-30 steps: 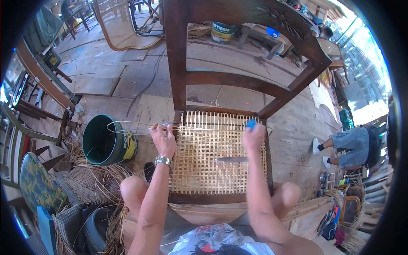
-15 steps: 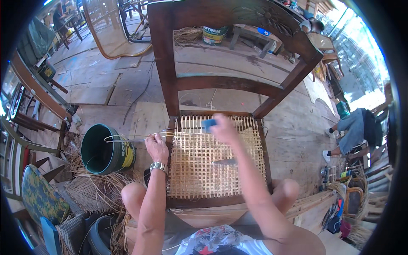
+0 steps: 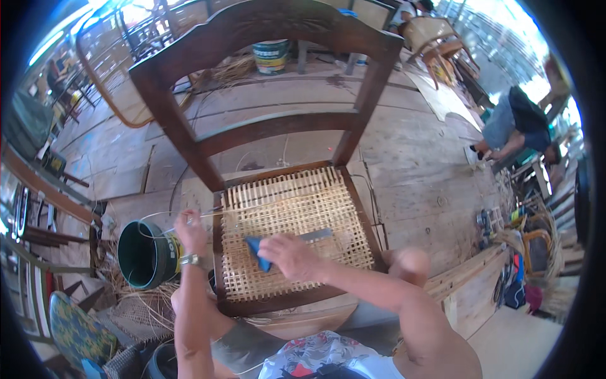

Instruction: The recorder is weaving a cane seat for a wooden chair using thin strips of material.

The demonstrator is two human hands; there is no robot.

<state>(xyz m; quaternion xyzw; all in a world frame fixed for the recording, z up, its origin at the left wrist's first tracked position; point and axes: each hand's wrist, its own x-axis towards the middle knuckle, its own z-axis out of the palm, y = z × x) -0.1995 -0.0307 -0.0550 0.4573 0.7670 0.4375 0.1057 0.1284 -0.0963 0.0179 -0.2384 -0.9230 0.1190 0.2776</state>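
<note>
A dark wooden chair (image 3: 281, 131) stands before me, its seat (image 3: 259, 218) an open weave of pale cane. Off the seat's left edge, my left hand (image 3: 191, 230) pinches a thin cane strand (image 3: 151, 215) that loops out over a green bucket. My right hand (image 3: 291, 256) is low over the woven seat, fingers closed on a blue piece (image 3: 257, 254) that looks like folded cloth. Beside its knuckles a flat metal blade (image 3: 315, 234) lies across the weave; the blade's other end is hidden by the hand.
Left of the chair is the green bucket (image 3: 140, 256), with loose cane strands (image 3: 151, 306) around it. A camouflage-patterned panel (image 3: 79, 335) leans at lower left. A person (image 3: 514, 123) bends at the right. Another chair (image 3: 435, 41) and a paint bucket (image 3: 271, 57) stand farther back.
My right hand has come from the seat's back part down toward its front left with the blue piece. My left hand still pinches the strand. The whole view has tilted.
</note>
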